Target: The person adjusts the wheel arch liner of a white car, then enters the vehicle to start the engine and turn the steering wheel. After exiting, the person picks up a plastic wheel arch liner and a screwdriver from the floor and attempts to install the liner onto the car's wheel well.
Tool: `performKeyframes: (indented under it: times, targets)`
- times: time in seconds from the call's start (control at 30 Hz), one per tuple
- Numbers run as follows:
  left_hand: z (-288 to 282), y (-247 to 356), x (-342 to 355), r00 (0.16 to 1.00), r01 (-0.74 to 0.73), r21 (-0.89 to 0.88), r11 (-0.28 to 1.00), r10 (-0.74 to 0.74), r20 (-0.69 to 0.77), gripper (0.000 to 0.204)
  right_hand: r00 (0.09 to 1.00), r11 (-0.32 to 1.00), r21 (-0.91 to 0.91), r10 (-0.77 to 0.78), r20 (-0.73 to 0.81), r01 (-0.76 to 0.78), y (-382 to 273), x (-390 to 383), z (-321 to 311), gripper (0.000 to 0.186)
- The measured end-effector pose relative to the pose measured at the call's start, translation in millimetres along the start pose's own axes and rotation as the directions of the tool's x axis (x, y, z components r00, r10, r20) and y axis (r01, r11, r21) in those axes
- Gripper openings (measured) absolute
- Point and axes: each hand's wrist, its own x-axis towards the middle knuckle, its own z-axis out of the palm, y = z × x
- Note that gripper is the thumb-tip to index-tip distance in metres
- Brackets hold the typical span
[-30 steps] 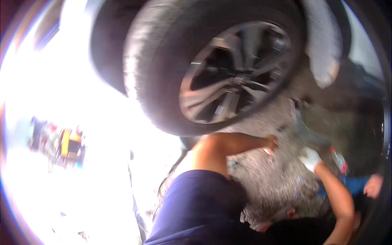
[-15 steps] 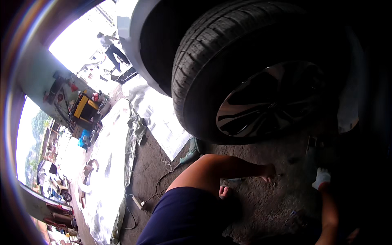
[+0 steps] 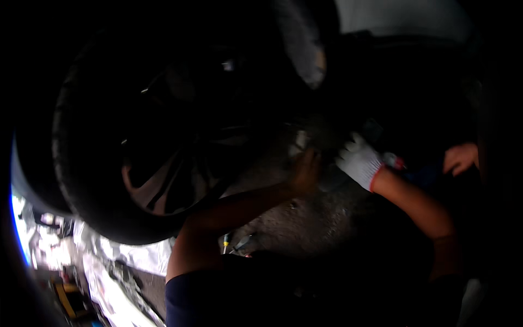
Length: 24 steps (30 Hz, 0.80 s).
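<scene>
In deep shade beside the car wheel, my bare left hand point(image 3: 306, 171) reaches forward, dark and smeared by motion. A small pale thing point(image 3: 299, 143) sits right at its fingertips; whether the hand grips it is hidden. My right hand point(image 3: 360, 163), in a white knitted glove with a red cuff edge, is just to the right. Its fingers look apart, with nothing visible between them. Under and between the hands lies a dull grey object point(image 3: 333, 180), too dark to name. The alloy wheel point(image 3: 163, 191) with its black tyre point(image 3: 62, 136) fills the left side.
Another person's bare hand point(image 3: 460, 158) shows at the right, near a small red-and-white thing point(image 3: 393, 161). A yellow-handled screwdriver point(image 3: 225, 243) lies on the rough ground point(image 3: 305, 223) by my left arm. Silvery sheeting point(image 3: 125, 250) spreads at the lower left. A pale car panel point(image 3: 403, 19) hangs overhead.
The view has swung right, so the wheel now stands at the left. My left hand has moved forward off the ground, closer to my gloved right hand. Another person's hand has come into view.
</scene>
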Motion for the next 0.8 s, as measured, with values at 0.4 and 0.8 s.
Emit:
performKeyframes:
  times: [0.4, 0.8]
  targets:
    - [-29, 4, -20, 0.937, 0.322, -0.251, 0.913, -0.268, 0.225, 0.011, 0.988, 0.957, 0.247, -0.15, -0.039, 0.155, -16, 20, -46, 0.056]
    - [-46, -18, -26, 0.772, 0.618, -0.331, 0.713, -0.63, 0.082, 0.012, 0.782, -0.186, 0.92, 0.484, 0.392, -0.346, -43, 40, -9, 0.066]
